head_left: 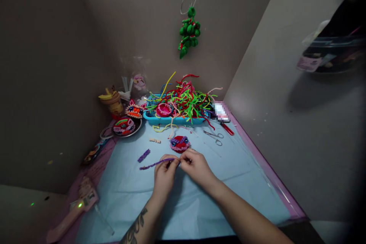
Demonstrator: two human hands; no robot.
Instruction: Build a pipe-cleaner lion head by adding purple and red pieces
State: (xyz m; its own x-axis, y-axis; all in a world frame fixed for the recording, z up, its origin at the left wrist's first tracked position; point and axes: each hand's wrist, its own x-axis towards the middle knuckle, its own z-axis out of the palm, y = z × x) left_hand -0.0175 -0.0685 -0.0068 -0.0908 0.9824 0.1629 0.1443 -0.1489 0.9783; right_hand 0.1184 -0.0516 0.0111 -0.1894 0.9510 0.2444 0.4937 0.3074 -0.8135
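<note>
Left hand [165,172] and right hand [197,163] meet, pinching a purple chenille stem [154,164] (tail toward the tabletop's [128,198] left edge).

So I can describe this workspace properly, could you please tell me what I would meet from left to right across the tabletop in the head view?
Pink glue gun → round bowl → short purple fuzzy piece → left hand → right hand → scissors → red-handled tool.

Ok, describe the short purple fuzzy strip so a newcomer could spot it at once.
On the pale blue cloth, look left of the bare left hand. A short, fuzzy purple strip lies there, beyond the free end of the long, thin purple strand. Unlike that strand, it is thicker and no hand touches it.
</note>
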